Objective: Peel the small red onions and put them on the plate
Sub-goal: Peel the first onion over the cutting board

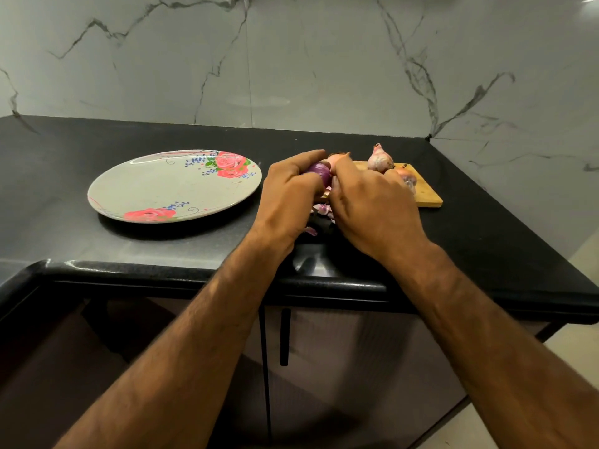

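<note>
Left hand and right hand, fingers curled, gripped one purple onion between them. One plate lay left of the left hand; two unpeeled onions sat on one cutting board beyond the right.

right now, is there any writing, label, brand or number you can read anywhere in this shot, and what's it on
None: no word, brand, number or sign can be read anywhere in this view.
plate: only painted pink roses and blue sprigs, no lettering.
cutting board, counter, marble wall: no marks that read as text.
onion, gripped by left hand and right hand: no sticker visible.
</note>
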